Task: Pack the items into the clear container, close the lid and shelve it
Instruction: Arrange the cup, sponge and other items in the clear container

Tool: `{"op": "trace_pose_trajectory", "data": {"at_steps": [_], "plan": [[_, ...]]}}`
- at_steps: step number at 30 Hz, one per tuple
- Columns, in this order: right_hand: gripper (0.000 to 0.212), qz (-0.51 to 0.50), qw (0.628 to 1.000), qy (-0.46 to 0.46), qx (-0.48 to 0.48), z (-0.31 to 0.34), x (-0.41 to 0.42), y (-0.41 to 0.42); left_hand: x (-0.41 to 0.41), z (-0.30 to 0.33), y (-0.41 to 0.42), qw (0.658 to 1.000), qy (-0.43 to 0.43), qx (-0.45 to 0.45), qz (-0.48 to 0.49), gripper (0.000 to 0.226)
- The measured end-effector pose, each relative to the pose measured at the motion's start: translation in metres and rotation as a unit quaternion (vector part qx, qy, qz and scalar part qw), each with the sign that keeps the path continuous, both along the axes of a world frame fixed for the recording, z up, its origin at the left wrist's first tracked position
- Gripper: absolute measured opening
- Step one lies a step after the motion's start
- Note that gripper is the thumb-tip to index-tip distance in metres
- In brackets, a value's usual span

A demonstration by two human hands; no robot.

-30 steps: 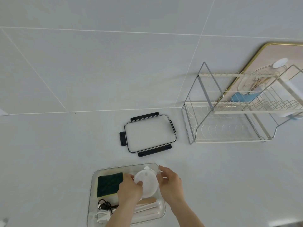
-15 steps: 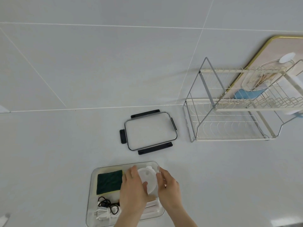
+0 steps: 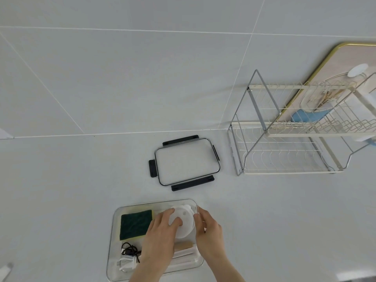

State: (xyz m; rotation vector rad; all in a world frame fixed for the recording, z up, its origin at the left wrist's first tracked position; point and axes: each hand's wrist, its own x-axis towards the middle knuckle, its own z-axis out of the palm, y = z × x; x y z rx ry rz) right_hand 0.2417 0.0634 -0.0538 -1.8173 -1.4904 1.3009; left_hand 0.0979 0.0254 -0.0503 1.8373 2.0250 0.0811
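Note:
A clear rectangular container (image 3: 114, 231) lies near the front edge of the white counter. Inside it are a green and yellow sponge (image 3: 135, 224), a black cable (image 3: 129, 249), a white cable (image 3: 127, 265) and pale wooden and white items (image 3: 184, 252). A round white disc (image 3: 184, 220) sits at the container's far right. My left hand (image 3: 160, 235) rests flat on it. My right hand (image 3: 207, 231) grips the disc's right edge at the container's wall. The clear lid (image 3: 186, 161) with black clips lies apart, farther back.
A two-tier wire dish rack (image 3: 284, 155) stands at the right, against the wall. Behind it leans a gold-rimmed board (image 3: 345, 58) with a white round piece and a blue item. Grey wall tiles rise beyond the counter.
The disc, held tilted above the container's right end, has been lowered flatter into it. My left hand slid over the top of it. The view shifted slightly.

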Motion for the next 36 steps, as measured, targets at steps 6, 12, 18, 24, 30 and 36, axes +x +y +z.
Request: {"op": "trace_pose_trajectory", "data": {"at_steps": [6,12,18,24,30,36], "plan": [[0.032,-0.005,1.000,-0.001,0.004,-0.001,-0.001,0.000,-0.001,0.003,0.003,0.999,0.006,0.018,-0.044,0.056],[0.031,-0.005,1.000,-0.006,0.013,-0.002,0.000,-0.001,-0.006,-0.001,-0.008,0.998,0.030,0.023,-0.050,0.074],[0.032,-0.002,1.000,-0.011,0.009,-0.003,-0.001,-0.001,-0.006,-0.001,-0.004,1.000,0.022,0.001,-0.022,0.069],[0.031,-0.002,1.000,-0.014,0.006,-0.004,-0.002,-0.002,-0.006,0.001,-0.002,0.998,0.042,0.000,-0.044,0.067],[0.025,-0.027,1.000,-0.004,0.013,0.000,-0.035,-0.025,-0.032,0.007,-0.025,0.999,0.036,-0.005,-0.028,0.071],[0.031,-0.070,0.996,-0.026,0.045,-0.004,-0.019,-0.013,-0.046,0.024,-0.017,0.994,-0.022,0.098,0.033,0.052]]}}
